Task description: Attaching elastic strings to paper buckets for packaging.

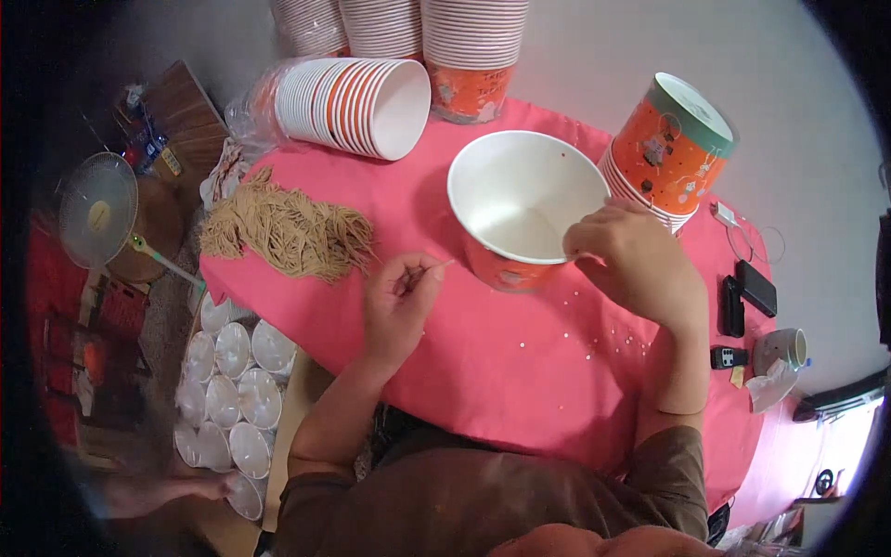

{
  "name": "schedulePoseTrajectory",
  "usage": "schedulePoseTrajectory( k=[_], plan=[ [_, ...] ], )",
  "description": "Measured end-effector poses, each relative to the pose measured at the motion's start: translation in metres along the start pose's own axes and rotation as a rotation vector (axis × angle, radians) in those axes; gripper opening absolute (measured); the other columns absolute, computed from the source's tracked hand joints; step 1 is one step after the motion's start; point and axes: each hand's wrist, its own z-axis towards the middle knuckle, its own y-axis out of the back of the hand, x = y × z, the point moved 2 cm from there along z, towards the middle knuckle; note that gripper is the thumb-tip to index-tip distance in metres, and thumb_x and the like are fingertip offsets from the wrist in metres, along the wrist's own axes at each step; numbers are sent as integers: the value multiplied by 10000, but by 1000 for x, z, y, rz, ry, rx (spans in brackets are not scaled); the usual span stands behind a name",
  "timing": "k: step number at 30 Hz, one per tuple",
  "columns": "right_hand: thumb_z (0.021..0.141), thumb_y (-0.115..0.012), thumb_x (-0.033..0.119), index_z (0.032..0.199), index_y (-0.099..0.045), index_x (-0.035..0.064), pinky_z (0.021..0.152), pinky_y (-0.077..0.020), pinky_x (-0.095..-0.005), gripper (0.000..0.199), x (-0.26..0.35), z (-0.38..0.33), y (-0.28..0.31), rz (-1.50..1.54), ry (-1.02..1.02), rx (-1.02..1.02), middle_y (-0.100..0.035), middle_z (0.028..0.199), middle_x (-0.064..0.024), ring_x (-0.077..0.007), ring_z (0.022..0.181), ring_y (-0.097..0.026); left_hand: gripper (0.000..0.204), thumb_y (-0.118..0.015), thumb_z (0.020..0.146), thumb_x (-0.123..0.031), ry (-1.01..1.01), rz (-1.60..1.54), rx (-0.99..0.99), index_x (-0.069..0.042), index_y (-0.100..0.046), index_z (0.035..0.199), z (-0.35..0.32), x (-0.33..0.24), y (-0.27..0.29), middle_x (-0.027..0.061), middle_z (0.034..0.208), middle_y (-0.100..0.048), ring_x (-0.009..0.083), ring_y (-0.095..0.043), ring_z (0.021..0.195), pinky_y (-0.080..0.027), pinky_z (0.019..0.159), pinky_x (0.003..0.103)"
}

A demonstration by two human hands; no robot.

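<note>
Tan cords (286, 227) lie heaped on the pink tablecloth (501, 371) at the left. Beside them, the left hand (406, 295) has thumb and fingertips together, pinching a thin strand (448, 264). Next, an orange paper bucket (515, 190) stands mouth up. The right hand (617, 255) touches its right rim, fingers bent; whether they clamp it, I cannot tell. Beyond, inverted buckets (665, 148) stand stacked.

head view | head-worn fisheye | faces down | close above pink tabletop (492, 399)

Soft indoor light, glare lower right, dark curved edges
</note>
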Motion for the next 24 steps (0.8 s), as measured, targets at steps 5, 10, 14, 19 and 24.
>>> schedulePoseTrajectory(
  k=[5, 10, 14, 19, 24],
  plan=[
    [725, -706, 64, 911, -646, 40, 722, -512, -389, 197, 9, 7, 4, 227, 74, -81, -655, 812, -111, -299, 820, -631, 28, -638, 869, -7, -50, 132, 46, -17, -617, 855, 4, -7, -9, -79, 654, -439, -1, -389, 597, -320, 517, 197],
    [776, -700, 84, 915, -645, 27, 674, -519, -388, 160, 25, 19, 2, 398, 77, -92, -662, 812, -125, -303, 779, -639, 63, -665, 827, 17, -69, 111, 31, -19, -613, 827, 6, -4, -18, -60, 629, -424, 9, -376, 571, -313, 493, 209],
    [806, -682, 84, 890, -646, 20, 619, -519, -375, 112, 24, 24, -8, 380, 86, -133, -664, 806, -123, -307, 735, -638, 101, -672, 801, 47, -160, 106, 28, -16, -593, 804, 12, -5, -25, -48, 612, -423, 21, -371, 541, -316, 481, 213],
    [831, -658, 74, 878, -646, 18, 609, -513, -376, 74, 24, 26, -9, 411, 51, -123, -664, 808, -123, -311, 722, -633, 114, -673, 803, 43, -150, 91, 33, -16, -576, 793, 14, -7, -30, -42, 613, -435, 26, -389, 544, -329, 487, 208],
    [845, -654, 80, 908, -651, 1, 626, -507, -354, 101, 21, 31, -9, 373, 56, -66, -669, 804, -131, -288, 719, -642, 113, -677, 802, 39, -123, 92, 42, -18, -580, 799, 13, -2, -32, -38, 618, -451, 25, -402, 548, -338, 491, 205]
  ],
)
